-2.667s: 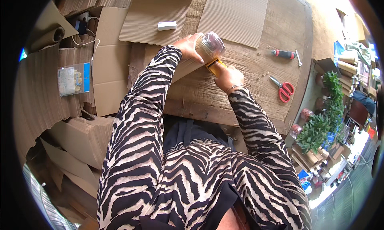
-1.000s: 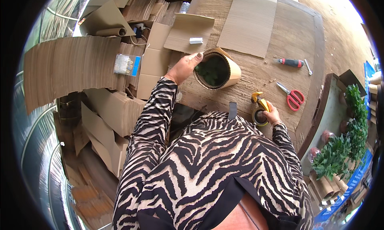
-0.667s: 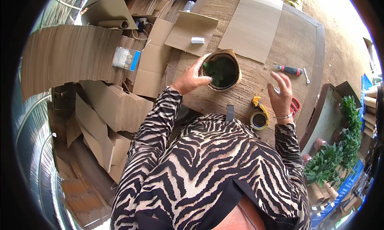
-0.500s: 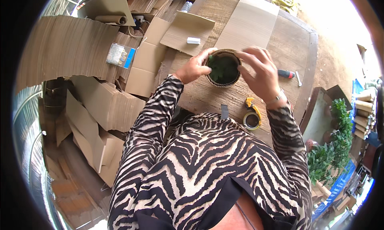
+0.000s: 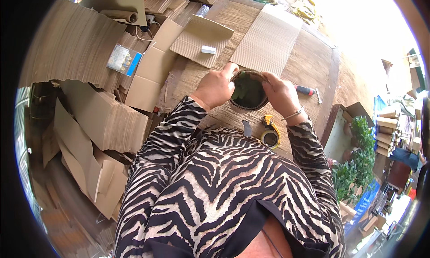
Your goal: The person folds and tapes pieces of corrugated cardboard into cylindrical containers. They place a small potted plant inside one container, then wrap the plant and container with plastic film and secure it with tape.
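Observation:
A round, open-topped cardboard pot [image 5: 242, 108] with a brown, layered-looking rim is between my hands over the wooden table. Inside it is dark, with something green and leaf-like [image 5: 242, 91] that I cannot make out exactly. My left hand [image 5: 216, 88] grips the left side of the rim, thumb and fingers closed on the wall. On the opposite side my right hand [image 5: 282, 95] pinches the rim, fingers curled over its edge. Just below the pot lie a yellow tape dispenser [image 5: 271, 134] and a short grey strip of tape [image 5: 247, 128] near the table's front edge.
Corrugated sheets [image 5: 268, 38] lie across the table [image 5: 309, 56]; a small white box [image 5: 208, 49] rests on one. A red-and-black-handled tool [image 5: 306, 90] is to the right. Cardboard stacks [image 5: 67, 47] crowd the left. Green foliage [image 5: 360, 155] stands at the right.
My right hand, lifted and blurred beside the rim before, has closed onto the pot's right side. My left hand has shifted its hold along the left rim. The whole view has shifted slightly.

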`<state>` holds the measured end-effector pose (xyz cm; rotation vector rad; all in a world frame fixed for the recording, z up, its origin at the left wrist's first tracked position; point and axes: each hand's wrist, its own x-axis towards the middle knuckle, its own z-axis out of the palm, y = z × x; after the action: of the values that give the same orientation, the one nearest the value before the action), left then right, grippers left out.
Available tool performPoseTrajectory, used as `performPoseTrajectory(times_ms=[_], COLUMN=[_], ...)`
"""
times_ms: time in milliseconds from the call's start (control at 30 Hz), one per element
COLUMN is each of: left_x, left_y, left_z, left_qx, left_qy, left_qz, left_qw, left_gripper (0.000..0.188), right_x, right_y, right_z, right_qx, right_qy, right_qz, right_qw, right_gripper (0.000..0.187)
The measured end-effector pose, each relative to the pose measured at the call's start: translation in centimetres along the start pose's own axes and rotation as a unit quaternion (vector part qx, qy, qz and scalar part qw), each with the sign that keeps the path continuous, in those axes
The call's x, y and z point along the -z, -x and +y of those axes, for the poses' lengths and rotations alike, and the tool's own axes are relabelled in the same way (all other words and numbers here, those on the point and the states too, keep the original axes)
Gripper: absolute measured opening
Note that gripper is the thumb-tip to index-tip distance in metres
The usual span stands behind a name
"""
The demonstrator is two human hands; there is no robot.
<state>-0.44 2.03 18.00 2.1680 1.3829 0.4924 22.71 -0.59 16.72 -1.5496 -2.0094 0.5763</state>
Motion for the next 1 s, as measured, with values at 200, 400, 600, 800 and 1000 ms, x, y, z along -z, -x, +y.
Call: performPoseTrajectory(times_ms=[200,400,600,800,1000], left_x=[-2.2,-2.8,-2.7,-2.4,-1.9], left_y=[1.2,1.4,1.7,2.5,3.1], left_z=[-1.0,-1.4,-1.5,-1.3,-0.6], left_qx=[0.063,0.036,0.055,0.050,-0.008], left_qy=[-0.014,0.001,0.023,0.125,0.207], left_qz=[-0.022,0.004,0.001,0.028,0.038], left_qw=[0.998,0.999,0.998,0.990,0.978], left_gripper=[0.034,0.035,0.036,0.045,0.045], right_x=[-1.2,-1.3,-2.3,-2.4,-1.9], right_y=[1.1,-0.7,-0.7,-0.3,1.1], right_z=[-1.5,-3.4,-3.0,-3.1,-3.2], right_qx=[-0.038,0.040,0.136,0.143,0.132], right_qy=[0.043,0.027,0.032,0.029,0.009], right_qz=[-0.006,-0.004,0.052,0.075,0.072], right_qw=[0.998,0.999,0.989,0.986,0.989], right_gripper=[0.037,0.037,0.022,0.011,0.010])
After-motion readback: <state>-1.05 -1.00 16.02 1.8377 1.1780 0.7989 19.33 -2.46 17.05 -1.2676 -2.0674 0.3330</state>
